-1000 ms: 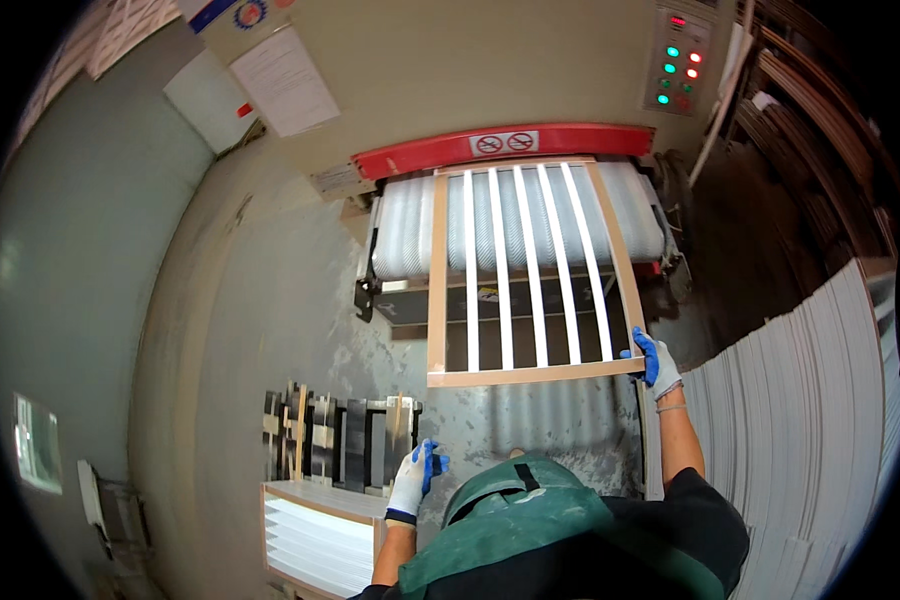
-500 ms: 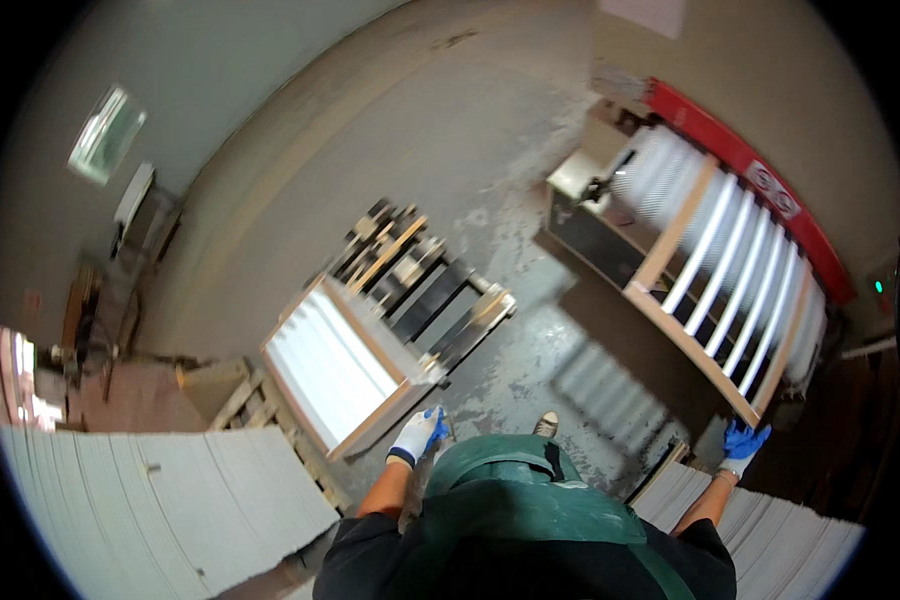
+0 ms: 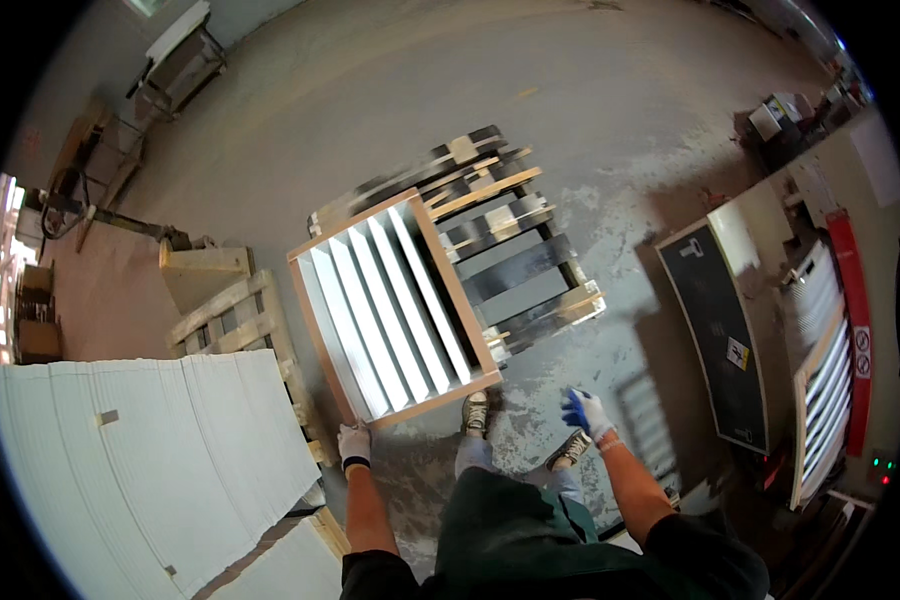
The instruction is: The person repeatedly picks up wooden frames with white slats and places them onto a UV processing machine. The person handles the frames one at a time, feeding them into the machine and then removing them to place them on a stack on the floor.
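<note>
A deep box-like piece with a brown rectangular rim [image 3: 427,406] and several white slats [image 3: 375,310] across it rests on a pallet [image 3: 515,275] in front of me. At its near left corner is my left hand [image 3: 354,447], gloved in white with a dark cuff. Its fingers appear closed on the rim, partly hidden there. My right hand [image 3: 588,413], in a white glove with blue fingers, hangs over the floor to the right of the box, fingers apart, holding nothing.
White boards [image 3: 150,440] lie stacked at near left beside a wooden pallet [image 3: 290,370]. At right stands a machine with a dark panel [image 3: 715,340], a red bar [image 3: 855,350] and another slatted brown frame [image 3: 820,410]. A pallet jack [image 3: 100,215] is at far left.
My view has turned left toward the slatted box. My right hand has come away from the frame on the machine; my left hand has reached the box's near corner.
</note>
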`<act>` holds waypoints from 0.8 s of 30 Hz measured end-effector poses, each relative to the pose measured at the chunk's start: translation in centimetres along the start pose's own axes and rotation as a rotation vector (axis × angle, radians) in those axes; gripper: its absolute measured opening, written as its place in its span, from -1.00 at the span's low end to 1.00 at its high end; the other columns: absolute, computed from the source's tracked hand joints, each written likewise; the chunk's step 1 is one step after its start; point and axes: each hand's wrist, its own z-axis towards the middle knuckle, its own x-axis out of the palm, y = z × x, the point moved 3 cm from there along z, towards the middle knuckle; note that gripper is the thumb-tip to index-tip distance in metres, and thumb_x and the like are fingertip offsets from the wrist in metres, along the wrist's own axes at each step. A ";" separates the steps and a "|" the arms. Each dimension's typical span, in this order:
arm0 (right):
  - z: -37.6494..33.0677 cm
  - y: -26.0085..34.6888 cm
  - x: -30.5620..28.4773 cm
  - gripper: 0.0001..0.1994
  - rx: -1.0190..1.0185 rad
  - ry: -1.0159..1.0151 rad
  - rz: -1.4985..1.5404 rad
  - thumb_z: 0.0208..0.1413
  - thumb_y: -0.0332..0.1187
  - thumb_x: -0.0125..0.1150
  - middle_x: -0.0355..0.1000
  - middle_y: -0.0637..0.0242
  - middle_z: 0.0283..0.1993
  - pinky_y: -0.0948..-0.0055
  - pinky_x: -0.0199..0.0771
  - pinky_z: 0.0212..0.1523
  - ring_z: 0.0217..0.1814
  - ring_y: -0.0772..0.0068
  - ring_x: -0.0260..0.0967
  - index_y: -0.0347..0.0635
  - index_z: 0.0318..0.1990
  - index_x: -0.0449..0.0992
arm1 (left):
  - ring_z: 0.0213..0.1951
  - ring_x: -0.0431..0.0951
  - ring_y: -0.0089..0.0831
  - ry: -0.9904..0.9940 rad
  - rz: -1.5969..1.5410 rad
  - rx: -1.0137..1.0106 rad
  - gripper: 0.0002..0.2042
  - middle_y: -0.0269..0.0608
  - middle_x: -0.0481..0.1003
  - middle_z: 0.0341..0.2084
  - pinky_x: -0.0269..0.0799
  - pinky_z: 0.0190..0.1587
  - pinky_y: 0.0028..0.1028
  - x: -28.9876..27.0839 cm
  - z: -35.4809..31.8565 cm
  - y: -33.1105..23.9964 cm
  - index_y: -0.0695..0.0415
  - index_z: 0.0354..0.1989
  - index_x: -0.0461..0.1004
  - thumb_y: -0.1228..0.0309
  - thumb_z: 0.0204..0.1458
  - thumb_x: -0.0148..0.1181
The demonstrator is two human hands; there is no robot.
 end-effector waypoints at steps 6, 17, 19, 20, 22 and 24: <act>14.4 0.5 16.5 -0.52 -0.360 -0.162 -0.790 0.16 0.01 0.25 0.54 0.07 -0.18 0.22 0.51 -0.14 -0.15 0.05 0.53 -0.23 0.03 0.52 | 0.14 0.38 0.15 0.062 -0.088 0.040 -0.41 0.34 0.41 0.04 0.26 0.23 -0.12 -0.5 6.8 -0.2 0.38 0.11 0.36 0.00 0.25 -0.06; 21.4 -2.5 16.8 -0.57 -0.253 -0.071 -0.495 0.16 -0.02 0.34 0.44 0.44 -0.40 0.55 0.39 -0.33 -0.38 0.63 0.32 -0.24 -0.09 0.56 | 0.10 0.40 0.22 0.025 -0.320 0.116 -0.48 0.38 0.45 -0.04 0.28 0.18 -0.10 1.5 3.8 0.6 0.41 0.00 0.43 0.07 0.24 0.01; 18.5 2.2 16.3 -0.59 -0.228 0.056 -0.568 0.16 -0.02 0.33 0.44 0.45 -0.42 0.54 0.39 -0.37 -0.40 0.63 0.33 -0.24 -0.14 0.56 | -0.01 0.52 0.07 -0.023 -0.422 0.093 -0.48 0.22 0.53 -0.10 0.39 0.08 -0.18 2.7 2.7 0.5 0.38 0.02 0.44 0.05 0.27 0.00; 17.5 3.5 15.0 -0.59 -0.207 0.102 -0.590 0.17 -0.02 0.33 0.44 0.45 -0.44 0.53 0.38 -0.39 -0.41 0.63 0.34 -0.24 -0.16 0.56 | -0.13 0.56 -0.20 0.273 -0.744 -0.028 -0.48 0.00 0.56 -0.16 0.46 -0.03 -0.30 0.4 1.1 -2.4 0.34 0.05 0.46 0.03 0.31 -0.04; 11.6 8.0 17.4 -0.50 -0.068 0.173 -0.642 0.13 0.00 0.34 0.53 0.30 -0.30 0.38 0.44 -0.30 -0.31 0.49 0.41 -0.35 -0.07 0.55 | -0.16 0.55 -0.32 0.238 -0.843 0.087 -0.47 -0.12 0.55 -0.17 0.47 -0.07 -0.35 -0.3 -0.6 0.3 0.30 0.06 0.47 0.00 0.33 -0.08; 7.3 10.3 18.1 -0.53 -0.347 0.195 -0.563 0.13 0.02 0.32 0.52 0.28 -0.40 0.36 0.39 -0.39 -0.40 0.48 0.40 -0.32 -0.19 0.57 | -0.12 0.54 -0.32 0.346 -1.046 0.023 -0.44 -0.15 0.55 -0.12 0.47 -0.06 -0.35 -1.0 -1.2 0.7 0.27 0.08 0.47 -0.04 0.35 -0.14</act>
